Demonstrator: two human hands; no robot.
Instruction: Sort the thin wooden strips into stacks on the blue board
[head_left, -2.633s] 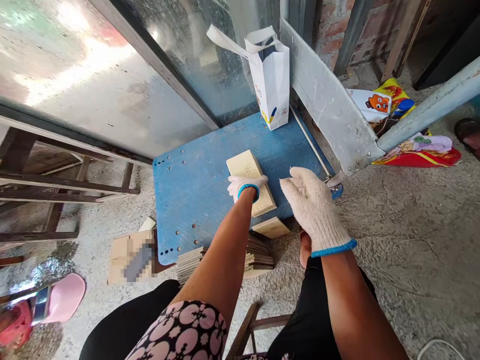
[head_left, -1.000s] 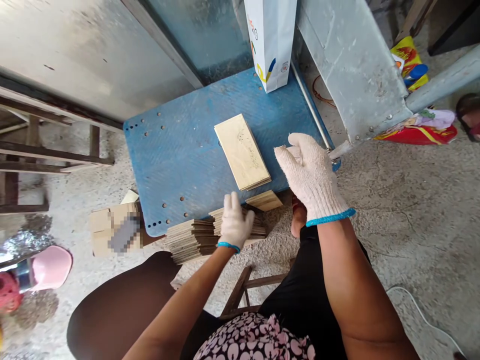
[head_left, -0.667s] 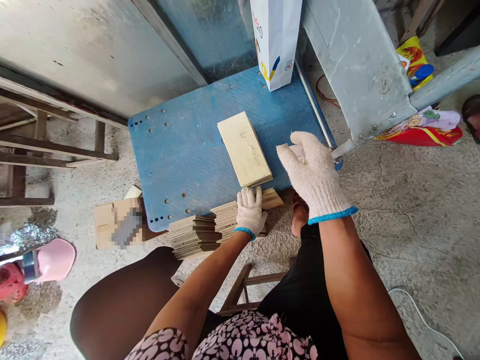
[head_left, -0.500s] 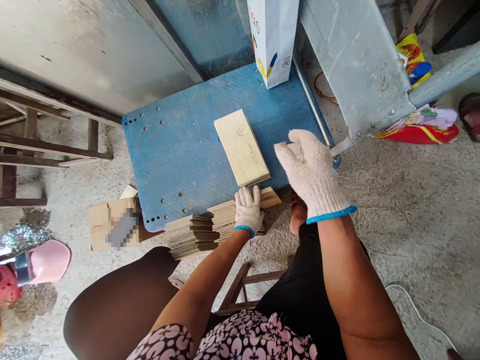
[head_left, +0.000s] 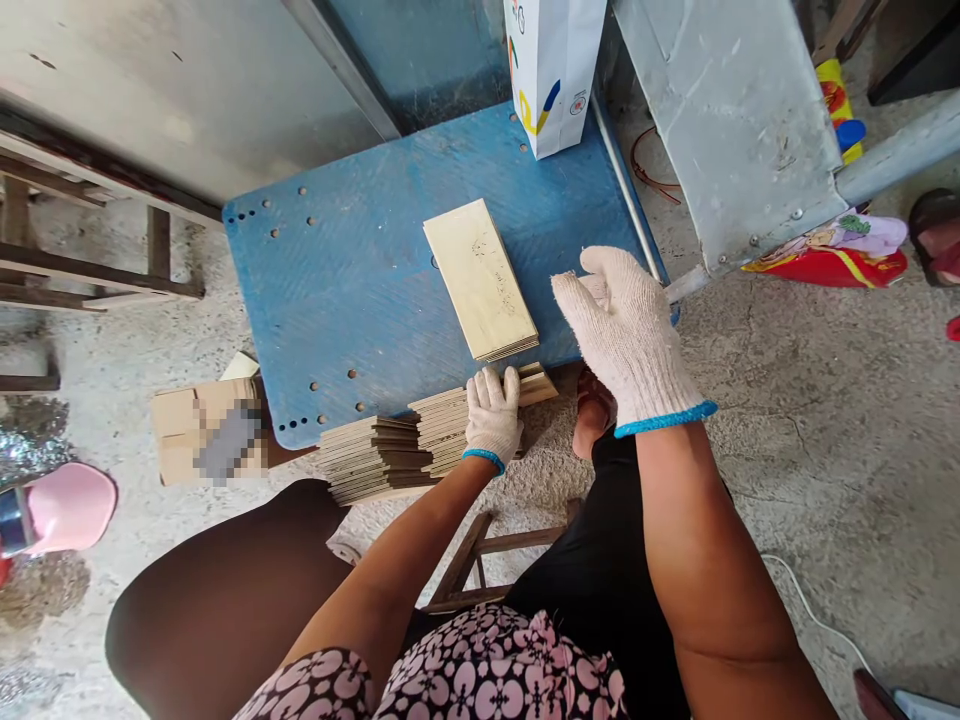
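My left hand [head_left: 493, 415], in a white knit glove with a blue cuff, rests on a row of thin pale boards [head_left: 371, 455] by the near edge of the blue platform. Its fingers lie stretched over the board edges. In a matching glove, my right hand [head_left: 634, 335] hovers past the platform's right side. Thumb and fingers there are loosely bent and apart, with nothing visible between them. A small stack of cream rectangular boards [head_left: 484, 280] with dark specks on top lies on the blue platform [head_left: 352, 280], just beyond my left hand.
A white paper bag [head_left: 562, 90] stands at the platform's far right, beside a grey metal panel [head_left: 742, 120]. A cardboard box [head_left: 176, 425] sits on the floor at left, near wooden frames [head_left: 90, 265]. A white cable [head_left: 817, 605] runs along the floor at right.
The view has shifted slightly. My left hand stays on the row of boards, and my right hand keeps nearly the same pose in the air.
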